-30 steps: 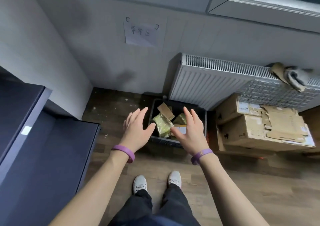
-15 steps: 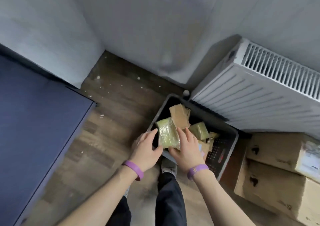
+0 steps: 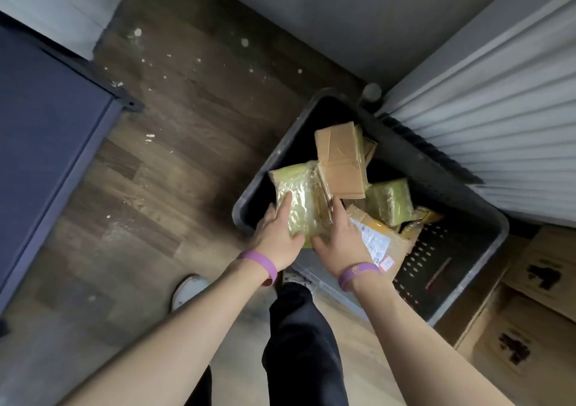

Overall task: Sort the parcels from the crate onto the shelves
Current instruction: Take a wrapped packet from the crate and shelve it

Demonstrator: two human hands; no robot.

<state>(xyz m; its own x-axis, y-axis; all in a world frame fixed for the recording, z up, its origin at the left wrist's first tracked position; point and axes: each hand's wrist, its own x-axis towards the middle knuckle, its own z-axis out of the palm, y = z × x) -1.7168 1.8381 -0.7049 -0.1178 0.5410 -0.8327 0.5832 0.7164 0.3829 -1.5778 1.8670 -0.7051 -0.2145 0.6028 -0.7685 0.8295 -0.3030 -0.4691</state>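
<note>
A dark plastic crate (image 3: 461, 268) stands on the floor with several parcels inside. Both my hands hold a yellow-green parcel wrapped in clear plastic (image 3: 300, 196) at the crate's near left corner. My left hand (image 3: 277, 234) grips its left side with the thumb curled under the near edge. My right hand (image 3: 339, 237) clasps its right side. Behind it leans a brown cardboard parcel (image 3: 339, 159). A second green parcel (image 3: 389, 200) and a brown envelope with a white label (image 3: 380, 240) lie to the right.
A dark blue shelf unit (image 3: 46, 143) fills the left. A white radiator (image 3: 498, 118) runs along the wall behind the crate. Cardboard boxes (image 3: 536, 306) are stacked at the right. My legs and a white shoe (image 3: 187, 290) stand on the wooden floor.
I have bent down closer to the crate. My hands went from hovering open above it to closing around the yellow-green parcel.
</note>
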